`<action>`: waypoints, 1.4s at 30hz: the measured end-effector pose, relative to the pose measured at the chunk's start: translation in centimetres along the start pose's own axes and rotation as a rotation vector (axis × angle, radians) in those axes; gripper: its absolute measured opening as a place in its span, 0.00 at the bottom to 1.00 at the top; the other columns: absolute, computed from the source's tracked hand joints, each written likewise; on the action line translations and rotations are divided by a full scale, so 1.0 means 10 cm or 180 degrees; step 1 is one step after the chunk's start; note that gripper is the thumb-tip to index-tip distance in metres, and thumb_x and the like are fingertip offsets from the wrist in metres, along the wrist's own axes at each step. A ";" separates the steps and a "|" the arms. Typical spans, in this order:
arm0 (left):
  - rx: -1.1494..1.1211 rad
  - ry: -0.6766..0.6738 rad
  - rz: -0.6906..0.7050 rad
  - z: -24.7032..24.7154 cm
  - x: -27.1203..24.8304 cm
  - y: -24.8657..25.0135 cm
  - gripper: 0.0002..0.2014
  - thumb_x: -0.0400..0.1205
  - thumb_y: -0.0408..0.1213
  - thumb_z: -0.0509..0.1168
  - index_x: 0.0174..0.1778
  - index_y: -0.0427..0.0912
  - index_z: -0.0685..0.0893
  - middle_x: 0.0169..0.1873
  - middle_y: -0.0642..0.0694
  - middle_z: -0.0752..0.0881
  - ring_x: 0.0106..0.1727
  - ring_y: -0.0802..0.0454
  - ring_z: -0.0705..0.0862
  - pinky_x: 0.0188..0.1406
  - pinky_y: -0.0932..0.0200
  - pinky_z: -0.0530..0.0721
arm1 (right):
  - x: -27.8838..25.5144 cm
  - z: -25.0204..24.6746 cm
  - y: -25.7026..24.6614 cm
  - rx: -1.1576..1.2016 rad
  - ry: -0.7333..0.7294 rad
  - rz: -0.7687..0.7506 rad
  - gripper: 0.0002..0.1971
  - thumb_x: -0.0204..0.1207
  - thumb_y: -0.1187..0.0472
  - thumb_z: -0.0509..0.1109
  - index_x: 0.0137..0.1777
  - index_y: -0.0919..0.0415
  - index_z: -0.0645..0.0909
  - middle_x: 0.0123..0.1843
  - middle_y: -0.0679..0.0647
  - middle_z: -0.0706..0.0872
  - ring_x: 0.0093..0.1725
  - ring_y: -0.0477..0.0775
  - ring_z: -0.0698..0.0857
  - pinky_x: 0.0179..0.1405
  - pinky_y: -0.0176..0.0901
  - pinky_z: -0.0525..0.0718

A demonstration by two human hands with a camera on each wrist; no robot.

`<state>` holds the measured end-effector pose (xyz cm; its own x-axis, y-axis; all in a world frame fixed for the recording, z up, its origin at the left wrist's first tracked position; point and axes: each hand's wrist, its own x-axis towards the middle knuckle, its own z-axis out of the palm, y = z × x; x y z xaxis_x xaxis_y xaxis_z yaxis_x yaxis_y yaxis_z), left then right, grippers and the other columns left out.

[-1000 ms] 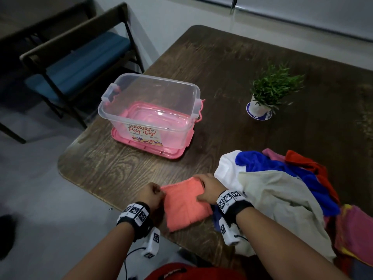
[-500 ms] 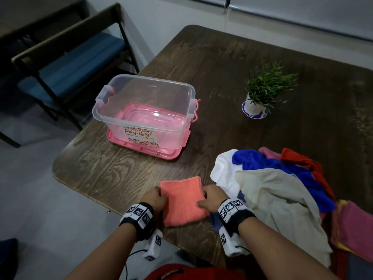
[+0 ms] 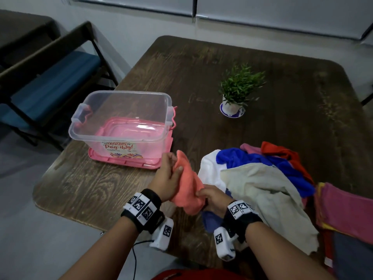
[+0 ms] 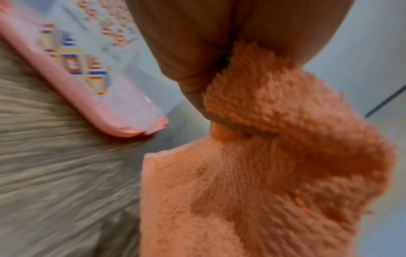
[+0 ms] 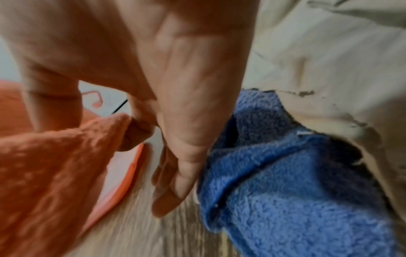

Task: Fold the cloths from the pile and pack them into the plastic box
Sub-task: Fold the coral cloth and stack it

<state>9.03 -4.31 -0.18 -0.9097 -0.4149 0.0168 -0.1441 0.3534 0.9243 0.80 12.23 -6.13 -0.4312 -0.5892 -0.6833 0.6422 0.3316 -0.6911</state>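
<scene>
Left hand (image 3: 167, 178) and right hand (image 3: 212, 196) are both gripping the folded orange cloth (image 3: 187, 186), holding it beside the plastic box (image 3: 121, 126).

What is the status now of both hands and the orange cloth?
Left hand and right hand both grip the orange cloth, lifted off table. Plastic box open, no cloths inside. Path unobstructed.

A folded coral-orange cloth (image 3: 188, 184) hangs crumpled at lower centre of the head view, lifted off the wood. The pile (image 3: 268, 182) of white, blue, red, beige and pink cloths sprawls lower right. The clear plastic box (image 3: 121, 126), open, stands centre left on its pink lid
</scene>
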 end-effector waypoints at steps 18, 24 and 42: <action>-0.0490 -0.1444 -0.0343 1.02 0.61 0.83 0.12 0.79 0.27 0.69 0.54 0.46 0.86 0.45 0.51 0.83 0.39 0.57 0.79 0.37 0.67 0.79 | -1.16 -1.26 -0.28 0.1524 0.1000 -0.1438 0.18 0.77 0.67 0.72 0.68 0.61 0.82 0.61 0.63 0.90 0.55 0.58 0.90 0.44 0.52 0.89; -0.0449 -0.2015 -0.0697 1.71 0.55 1.10 0.24 0.79 0.25 0.70 0.70 0.43 0.77 0.42 0.38 0.83 0.22 0.51 0.78 0.20 0.62 0.80 | -1.54 -2.04 -0.03 0.0906 0.2325 -0.1541 0.04 0.73 0.64 0.79 0.47 0.61 0.89 0.41 0.59 0.91 0.37 0.55 0.89 0.35 0.48 0.86; 0.0675 -0.2933 -0.0542 3.72 0.42 1.61 0.43 0.73 0.28 0.75 0.83 0.47 0.62 0.71 0.36 0.77 0.55 0.42 0.86 0.43 0.64 0.82 | -2.44 -3.82 0.16 -0.1467 0.2713 -0.0381 0.11 0.72 0.68 0.70 0.39 0.50 0.85 0.40 0.52 0.90 0.42 0.54 0.87 0.45 0.43 0.80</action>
<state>-11.63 30.78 0.63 -0.8058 0.3154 -0.5012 -0.2878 0.5312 0.7969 -11.85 55.33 0.40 -0.9076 0.0326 -0.4185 0.3317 0.6667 -0.6674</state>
